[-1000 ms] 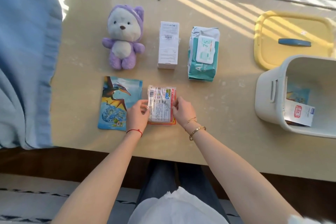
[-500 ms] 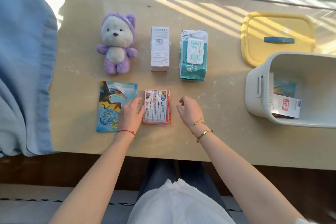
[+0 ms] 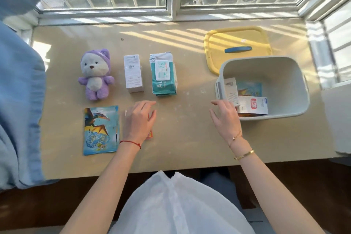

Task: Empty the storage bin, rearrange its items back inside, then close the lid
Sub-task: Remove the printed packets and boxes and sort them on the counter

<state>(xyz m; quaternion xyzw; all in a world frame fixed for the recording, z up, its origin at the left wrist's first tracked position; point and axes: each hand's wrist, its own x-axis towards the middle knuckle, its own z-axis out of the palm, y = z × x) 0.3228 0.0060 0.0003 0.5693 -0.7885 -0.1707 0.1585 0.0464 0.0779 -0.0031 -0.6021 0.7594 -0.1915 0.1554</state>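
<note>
Emptying the bin: several things laid out on the desk, a few left inside.

From the left lie a blue cloth point(image 3: 17, 104), a picture card point(image 3: 100, 130) below a plush bear point(image 3: 96, 74), a white box point(image 3: 133, 73) and a wipes pack point(image 3: 164, 74). The left hand point(image 3: 139, 119), fingers relaxed and holding nothing, covers a small packet point(image 3: 150, 135). The right hand point(image 3: 225, 118), fingers spread and empty, is at the bin point(image 3: 284, 66), whose yellow lid point(image 3: 237, 40) lies behind. Next, probably, lifting out the remaining boxes point(image 3: 252, 104).
</note>
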